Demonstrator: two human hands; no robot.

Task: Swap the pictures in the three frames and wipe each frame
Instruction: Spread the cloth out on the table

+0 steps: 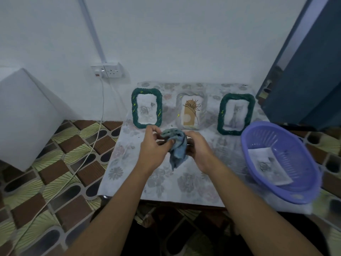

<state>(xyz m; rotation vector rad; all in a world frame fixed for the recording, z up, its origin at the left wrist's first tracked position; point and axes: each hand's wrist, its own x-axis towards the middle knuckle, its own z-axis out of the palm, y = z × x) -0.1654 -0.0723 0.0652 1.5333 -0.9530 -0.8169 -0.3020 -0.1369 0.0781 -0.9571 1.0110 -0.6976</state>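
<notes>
Both hands on the blue cloth (178, 145) above the counter (184, 178): left grip (155, 145) pinching its top, right grip (198, 146) curled round its side. Clear frame (180, 111) stands upright at twelve o'clock, nearest; green frames (134, 108) at eleven and two.

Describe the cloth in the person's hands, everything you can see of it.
The cloth is a small blue-grey rag, soft-looking, bunched and crumpled, not folded. Its upper part is wadded between both hands; a loose tail hangs toward the table, apparently clear of it. The left hand pinches it from one side with thumb and fingers, the right hand grips the other. It is held above the table, in front of the middle frame.
</notes>
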